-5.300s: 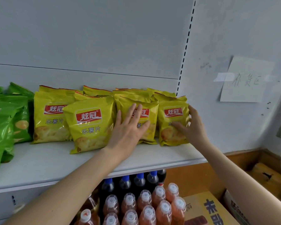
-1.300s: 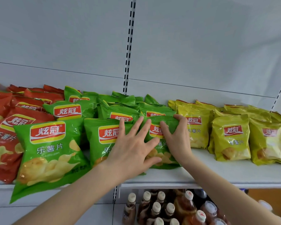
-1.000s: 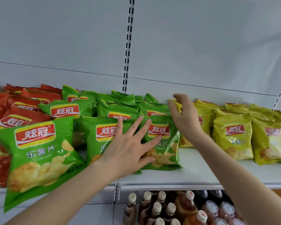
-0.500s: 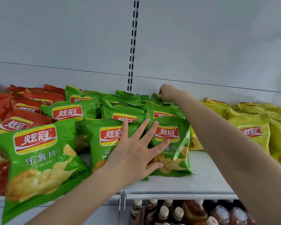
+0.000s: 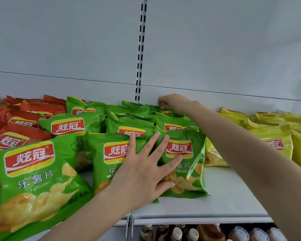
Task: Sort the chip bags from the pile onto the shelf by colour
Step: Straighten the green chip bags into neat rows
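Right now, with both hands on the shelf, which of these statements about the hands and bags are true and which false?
1. The left hand lies flat, fingers spread, on green bags. True.
2. The right hand is at the front edge of the shelf. False: it reaches to the back row of green bags, by the wall.
3. Yellow bags sit right of the green ones. True.
4. Red bags lie between green and yellow. False: they are at the far left, with green in the middle.
5. Bottles stand below the shelf. True.
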Demonstrator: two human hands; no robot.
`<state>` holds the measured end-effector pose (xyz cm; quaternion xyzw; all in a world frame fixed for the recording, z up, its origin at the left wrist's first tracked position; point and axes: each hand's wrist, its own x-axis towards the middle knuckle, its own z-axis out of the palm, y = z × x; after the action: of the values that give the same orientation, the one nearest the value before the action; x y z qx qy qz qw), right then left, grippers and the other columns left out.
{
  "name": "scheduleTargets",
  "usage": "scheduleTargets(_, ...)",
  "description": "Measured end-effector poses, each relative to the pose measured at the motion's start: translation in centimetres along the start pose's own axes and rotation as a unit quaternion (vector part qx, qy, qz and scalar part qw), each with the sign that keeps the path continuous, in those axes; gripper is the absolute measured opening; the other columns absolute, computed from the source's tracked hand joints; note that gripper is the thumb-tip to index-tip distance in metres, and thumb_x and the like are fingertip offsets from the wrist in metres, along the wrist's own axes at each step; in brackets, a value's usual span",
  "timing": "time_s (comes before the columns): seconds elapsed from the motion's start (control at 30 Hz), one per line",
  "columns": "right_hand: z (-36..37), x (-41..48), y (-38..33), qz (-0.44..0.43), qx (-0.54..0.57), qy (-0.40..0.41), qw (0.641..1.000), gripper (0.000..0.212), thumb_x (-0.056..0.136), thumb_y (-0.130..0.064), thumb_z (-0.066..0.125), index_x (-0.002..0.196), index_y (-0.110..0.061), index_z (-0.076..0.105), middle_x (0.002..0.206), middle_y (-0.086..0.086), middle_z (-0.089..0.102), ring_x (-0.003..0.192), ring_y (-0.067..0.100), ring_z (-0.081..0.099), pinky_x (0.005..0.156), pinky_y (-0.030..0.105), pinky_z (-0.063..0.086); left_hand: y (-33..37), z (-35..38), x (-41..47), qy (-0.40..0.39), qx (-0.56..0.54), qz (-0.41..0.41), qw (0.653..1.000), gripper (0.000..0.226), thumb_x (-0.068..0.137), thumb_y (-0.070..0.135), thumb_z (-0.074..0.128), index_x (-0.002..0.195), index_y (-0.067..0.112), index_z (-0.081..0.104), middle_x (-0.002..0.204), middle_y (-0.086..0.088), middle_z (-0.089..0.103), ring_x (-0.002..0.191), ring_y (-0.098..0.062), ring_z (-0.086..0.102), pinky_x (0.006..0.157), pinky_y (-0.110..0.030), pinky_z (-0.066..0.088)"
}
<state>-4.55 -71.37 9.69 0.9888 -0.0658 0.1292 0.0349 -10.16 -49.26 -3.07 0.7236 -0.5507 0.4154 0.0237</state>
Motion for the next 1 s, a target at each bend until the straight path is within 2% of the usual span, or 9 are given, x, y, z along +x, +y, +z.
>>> scheduleTargets(0.2, -0.3, -0.1, 1.0, 0.007, 0.092, 0.012, 0.996, 0.021, 0.095, -0.016, 0.051, 0.111, -0.007, 0.061, 0.110, 0.012, 0.061, 0.090, 0.020, 0.050, 0.078, 0.025, 0.037, -0.2, 0.0, 0.1, -0.002, 0.007, 0.001, 1.000, 0.059, 0.086, 0.060, 0.029, 0.135, 0.034, 0.050, 0.144, -0.017, 0.043, 0.131, -0.037, 0.042, 0.091, -0.075, 0.022)
scheduleTargets(0.3, -1.2, -0.6, 1.1, 0.024, 0.127, 0.079, 0.988, 0.023, 0.096, -0.017, 0.048, 0.110, -0.009, 0.063, 0.111, 0.010, 0.062, 0.093, 0.019, 0.051, 0.079, 0.024, 0.037, -0.2, 0.0, 0.0, -0.007, 0.006, 0.000, 1.000, 0.058, 0.087, 0.060, 0.029, 0.135, 0.033, 0.049, 0.144, -0.017, 0.042, 0.132, -0.037, 0.041, 0.091, -0.075, 0.019)
scheduleTargets(0.5, -1.3, -5.2, -1.0, 0.011, 0.216, 0.189, 0.958, 0.020, 0.093, -0.013, 0.052, 0.106, -0.005, 0.066, 0.094, 0.005, 0.063, 0.086, 0.014, 0.052, 0.068, 0.020, 0.039, -0.3, -0.6, 0.0, 0.000, -0.021, -0.014, 1.000, 0.058, 0.088, 0.060, 0.033, 0.126, 0.025, 0.060, 0.138, -0.017, 0.050, 0.130, -0.034, 0.045, 0.095, -0.071, 0.018)
scheduleTargets(0.6, -0.9, -8.1, -2.2, -0.007, 0.232, 0.222, 0.947, 0.019, 0.093, -0.013, 0.054, 0.103, -0.004, 0.067, 0.098, 0.006, 0.067, 0.089, 0.013, 0.057, 0.078, 0.022, 0.042, -0.1, -0.9, 0.0, 0.054, -0.088, -0.039, 0.994, 0.050, 0.087, 0.052, 0.043, 0.109, 0.015, 0.070, 0.124, -0.018, 0.060, 0.120, -0.031, 0.054, 0.101, -0.065, 0.021)
scheduleTargets(0.67, -0.6, -10.5, -2.9, -0.011, 0.247, 0.245, 0.937, 0.018, 0.093, -0.014, 0.055, 0.102, -0.005, 0.068, 0.099, 0.005, 0.069, 0.090, 0.012, 0.059, 0.085, 0.024, 0.045, -0.1, -1.3, 0.0, 0.135, -0.143, -0.061, 0.978, 0.039, 0.087, 0.038, 0.049, 0.098, 0.008, 0.072, 0.109, -0.017, 0.065, 0.109, -0.028, 0.055, 0.105, -0.051, 0.032)
scheduleTargets(0.73, 0.0, -13.4, -3.7, -0.023, 0.225, 0.282, 0.932, 0.018, 0.092, -0.016, 0.056, 0.100, -0.005, 0.068, 0.097, 0.005, 0.069, 0.090, 0.015, 0.061, 0.083, 0.025, 0.045, -0.1, -1.7, 0.0, 0.208, -0.166, -0.071, 0.961, 0.031, 0.088, 0.026, 0.051, 0.089, 0.003, 0.072, 0.092, -0.016, 0.064, 0.094, -0.026, 0.052, 0.089, -0.038, 0.041)
scheduleTargets(0.83, 1.7, -17.8, -5.0, -0.074, 0.162, 0.321, 0.930, 0.031, 0.088, -0.033, 0.053, 0.094, -0.007, 0.069, 0.095, 0.006, 0.068, 0.092, 0.023, 0.063, 0.080, 0.031, 0.050, -0.3, -2.5, -0.4, 0.246, -0.144, -0.059, 0.957, 0.026, 0.088, 0.017, 0.053, 0.084, -0.001, 0.071, 0.080, -0.015, 0.061, 0.079, -0.025, 0.051, 0.070, -0.032, 0.042)
scheduleTargets(0.9, 3.6, -19.6, -5.4, -0.086, 0.092, 0.303, 0.945, 0.042, 0.083, -0.045, 0.050, 0.098, -0.010, 0.069, 0.105, 0.009, 0.067, 0.101, 0.028, 0.062, 0.085, 0.036, 0.049, -0.5, -2.8, -1.3, 0.239, -0.121, -0.053, 0.962, 0.023, 0.088, 0.014, 0.054, 0.083, -0.003, 0.070, 0.079, -0.014, 0.060, 0.078, -0.025, 0.051, 0.066, -0.033, 0.044)
scheduleTargets(1.0, 6.1, -20.1, -5.6, -0.084, -0.026, 0.232, 0.969, 0.056, 0.077, -0.058, 0.045, 0.107, -0.015, 0.066, 0.118, 0.013, 0.063, 0.112, 0.033, 0.059, 0.086, 0.053, 0.049, -0.8, -2.9, -2.5, 0.203, -0.107, -0.062, 0.971, 0.025, 0.090, 0.014, 0.052, 0.083, -0.002, 0.070, 0.080, -0.011, 0.061, 0.078, -0.024, 0.056, 0.065, -0.034, 0.048)
